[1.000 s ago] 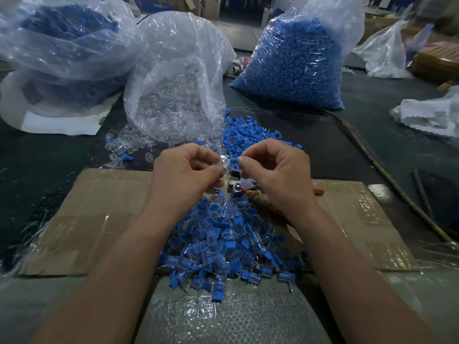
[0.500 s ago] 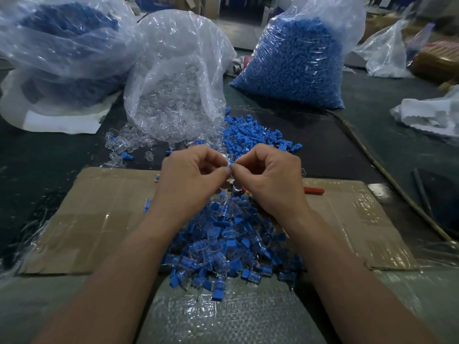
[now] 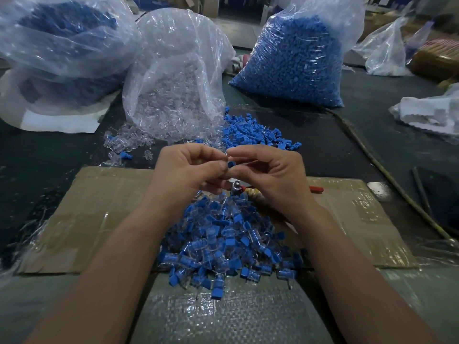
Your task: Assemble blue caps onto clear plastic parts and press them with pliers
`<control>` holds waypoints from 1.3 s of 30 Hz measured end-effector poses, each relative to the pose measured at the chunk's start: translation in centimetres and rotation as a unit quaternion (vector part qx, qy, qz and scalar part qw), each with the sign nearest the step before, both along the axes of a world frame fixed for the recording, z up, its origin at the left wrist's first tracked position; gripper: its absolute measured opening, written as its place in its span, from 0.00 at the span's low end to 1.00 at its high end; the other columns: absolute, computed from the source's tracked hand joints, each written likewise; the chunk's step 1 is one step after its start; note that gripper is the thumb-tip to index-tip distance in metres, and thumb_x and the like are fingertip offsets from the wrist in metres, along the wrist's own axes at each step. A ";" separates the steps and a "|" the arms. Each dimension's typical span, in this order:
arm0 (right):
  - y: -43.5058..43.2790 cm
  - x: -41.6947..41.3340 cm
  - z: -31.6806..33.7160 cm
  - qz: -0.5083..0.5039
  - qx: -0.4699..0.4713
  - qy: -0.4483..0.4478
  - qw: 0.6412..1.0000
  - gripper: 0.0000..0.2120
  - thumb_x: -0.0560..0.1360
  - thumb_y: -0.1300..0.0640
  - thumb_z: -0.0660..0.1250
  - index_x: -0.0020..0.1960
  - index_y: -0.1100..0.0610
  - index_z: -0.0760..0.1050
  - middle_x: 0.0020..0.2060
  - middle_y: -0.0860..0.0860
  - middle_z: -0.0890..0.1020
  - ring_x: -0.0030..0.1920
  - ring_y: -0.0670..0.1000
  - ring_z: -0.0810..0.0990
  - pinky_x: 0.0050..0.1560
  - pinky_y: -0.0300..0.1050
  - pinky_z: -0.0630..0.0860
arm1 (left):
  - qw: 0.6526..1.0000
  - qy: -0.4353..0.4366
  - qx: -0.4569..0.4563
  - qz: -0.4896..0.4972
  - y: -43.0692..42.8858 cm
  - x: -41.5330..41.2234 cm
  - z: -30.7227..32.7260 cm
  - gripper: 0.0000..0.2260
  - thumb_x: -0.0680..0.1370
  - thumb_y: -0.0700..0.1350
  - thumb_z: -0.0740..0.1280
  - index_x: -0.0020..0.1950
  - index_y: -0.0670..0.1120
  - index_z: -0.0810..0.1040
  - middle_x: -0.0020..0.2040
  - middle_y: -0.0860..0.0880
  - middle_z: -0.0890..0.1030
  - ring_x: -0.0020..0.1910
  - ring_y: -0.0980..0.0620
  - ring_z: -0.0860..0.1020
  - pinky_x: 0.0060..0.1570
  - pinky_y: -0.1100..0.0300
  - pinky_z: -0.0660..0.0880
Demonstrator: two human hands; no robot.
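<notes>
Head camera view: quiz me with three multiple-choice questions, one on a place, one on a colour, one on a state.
1. The pile of capped pieces lies: A in a bag, B on the cardboard, C at the far right.
2. The cap pinched between the left hand and right hand is: A red, B blue, C clear.
3. The pliers are: A held, B hanging from a bag, C lying unheld on the cardboard.
Answers: B, the pile rests on cardboard; B, blue shows in the pinch; C, both hands are busy above them.
</notes>
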State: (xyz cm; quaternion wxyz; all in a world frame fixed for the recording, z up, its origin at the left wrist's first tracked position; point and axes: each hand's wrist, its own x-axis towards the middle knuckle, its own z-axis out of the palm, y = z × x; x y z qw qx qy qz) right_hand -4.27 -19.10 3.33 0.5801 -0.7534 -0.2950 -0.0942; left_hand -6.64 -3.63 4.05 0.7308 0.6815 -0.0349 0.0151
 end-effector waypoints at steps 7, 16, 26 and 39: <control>-0.1 0.3 -0.2 -0.022 -0.040 -0.078 0.996 0.16 0.66 0.63 0.72 0.53 0.60 0.76 0.41 0.48 0.81 0.42 0.40 0.80 0.44 0.32 0.76 | 1.000 0.015 -0.014 -0.019 0.1 0.1 -0.1 0.04 0.70 0.32 0.67 0.39 0.40 0.78 0.28 0.46 0.81 0.26 0.52 0.79 0.26 0.64 0.76; 0.0 0.3 -0.3 -0.044 -0.060 -0.106 0.992 0.14 0.65 0.64 0.73 0.50 0.65 0.79 0.41 0.51 0.81 0.43 0.46 0.81 0.45 0.36 0.78 | 0.999 0.025 -0.022 -0.026 0.1 0.2 -0.1 0.05 0.63 0.39 0.70 0.37 0.42 0.78 0.29 0.46 0.82 0.27 0.51 0.80 0.28 0.63 0.77; -2.7 1.0 1.2 -0.103 -0.173 0.074 0.977 0.15 0.62 0.45 0.71 0.48 0.46 0.79 0.37 0.37 0.79 0.40 0.36 0.80 0.41 0.26 0.73 | 1.000 0.015 -0.005 0.007 0.2 0.3 -0.3 0.06 0.70 0.30 0.68 0.37 0.40 0.76 0.28 0.45 0.81 0.26 0.52 0.79 0.27 0.64 0.77; -5.9 1.1 0.8 -0.110 -0.512 0.214 0.825 0.35 0.59 0.44 0.78 0.63 0.47 0.70 0.48 0.42 0.69 0.51 0.46 0.68 0.50 0.43 0.68 | 1.000 -0.002 -0.006 0.004 0.3 0.4 -0.6 0.05 0.70 0.32 0.67 0.38 0.40 0.77 0.30 0.46 0.82 0.29 0.53 0.81 0.30 0.64 0.78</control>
